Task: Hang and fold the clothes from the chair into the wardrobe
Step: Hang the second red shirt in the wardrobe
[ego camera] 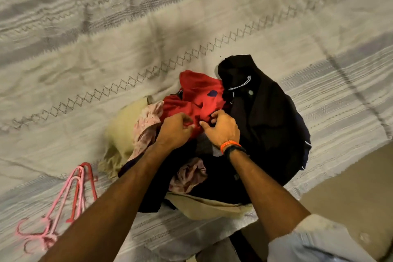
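Observation:
A heap of clothes lies on a bed with a pale patterned bedspread (148, 34). On top of the heap is a red garment (197, 95) with dark marks. My left hand (175, 128) and my right hand (221, 127) both pinch its near edge, close together. To the right of it sits a black hooded garment (265, 117) with a white drawstring. A pink floral cloth (148, 123) and a pale yellow cloth (123, 127) lie at the left of the heap. A beige garment (204, 206) sticks out at the near side.
Several pink and red plastic hangers (72, 198) lie on the bedspread at the lower left. The bed's edge runs along the right, with bare floor (348, 181) beyond it. The far part of the bedspread holds nothing but its pattern.

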### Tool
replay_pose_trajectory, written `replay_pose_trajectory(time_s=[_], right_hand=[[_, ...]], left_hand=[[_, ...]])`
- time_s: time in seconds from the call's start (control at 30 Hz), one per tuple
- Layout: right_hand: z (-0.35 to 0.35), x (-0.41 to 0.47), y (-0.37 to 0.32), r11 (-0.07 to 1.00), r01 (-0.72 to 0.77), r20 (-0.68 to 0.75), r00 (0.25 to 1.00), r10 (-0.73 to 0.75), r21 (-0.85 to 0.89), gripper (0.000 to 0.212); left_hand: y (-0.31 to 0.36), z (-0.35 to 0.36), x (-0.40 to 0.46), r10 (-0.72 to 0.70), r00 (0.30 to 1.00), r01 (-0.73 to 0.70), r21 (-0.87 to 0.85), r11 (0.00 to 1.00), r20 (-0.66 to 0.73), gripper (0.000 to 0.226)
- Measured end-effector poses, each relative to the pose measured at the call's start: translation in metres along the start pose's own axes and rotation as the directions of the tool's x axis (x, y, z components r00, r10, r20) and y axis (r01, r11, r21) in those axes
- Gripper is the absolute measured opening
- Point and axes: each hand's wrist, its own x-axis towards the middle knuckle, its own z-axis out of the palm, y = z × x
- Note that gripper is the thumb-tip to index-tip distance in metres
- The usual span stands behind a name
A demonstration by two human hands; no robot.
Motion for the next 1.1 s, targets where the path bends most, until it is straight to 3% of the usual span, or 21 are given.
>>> replay_pose_trajectory(time_s=[0.1,0.2,0.3,0.4,0.5,0.63,0.73,0.8,0.97,1.03,1.1], right_hand=[[0.013,0.020,-0.004,0.997,-0.043,-0.014,0.999,0.042,-0.062,0.056],[0.018,0.026,-0.008,0.998,-0.052,-0.009,0.999,0.052,-0.046,0.036],[0.014,0.025,-0.010,0.990,0.004,-0.006,1.000,-0.003,0.142,0.019],[-0.003,0.010,-0.016,0.933,-0.018,0.009,1.000,0.015,0.358,0.027],[-0.016,-0.013,-0.026,0.843,-0.015,0.015,1.000,0.008,0.538,0.043],[-0.031,-0.057,-0.041,0.701,0.037,0.055,0.993,-0.108,0.712,0.057],[-0.050,-0.106,-0.058,0.623,0.098,0.059,0.972,-0.226,0.776,0.027],[-0.058,-0.138,-0.066,0.574,0.154,0.008,0.963,-0.271,0.804,0.028],[-0.086,-0.206,-0.081,0.194,0.189,-0.120,0.940,-0.319,0.963,0.024],[-0.099,-0.226,-0.079,0.082,0.227,-0.189,0.926,-0.326,0.970,0.017],[-0.109,-0.241,-0.075,0.046,0.250,-0.220,0.916,-0.334,0.967,0.013]], left_hand=[[-0.005,0.008,0.018,-0.042,0.999,0.043,-0.013,0.999,0.022,0.025],[-0.008,0.012,0.024,-0.074,0.997,0.075,-0.025,0.997,0.035,0.024],[-0.007,0.012,0.023,-0.078,0.996,0.079,-0.029,0.996,0.042,0.030],[0.000,0.003,0.014,-0.052,0.998,0.053,-0.043,0.998,0.031,0.040],[0.008,-0.009,-0.005,0.005,1.000,-0.005,-0.041,0.999,0.000,0.049],[0.013,-0.033,-0.044,0.101,0.992,-0.104,-0.027,0.994,-0.072,0.051],[0.013,-0.050,-0.077,0.178,0.980,-0.179,0.002,0.984,-0.093,0.041],[0.012,-0.059,-0.101,0.232,0.967,-0.231,0.023,0.973,-0.108,0.040],[0.005,-0.072,-0.153,0.334,0.931,-0.319,0.116,0.941,-0.148,0.043],[0.008,-0.075,-0.171,0.318,0.923,-0.313,0.061,0.948,-0.217,0.034],[0.019,-0.080,-0.187,0.297,0.911,-0.308,0.007,0.951,-0.286,0.027]])
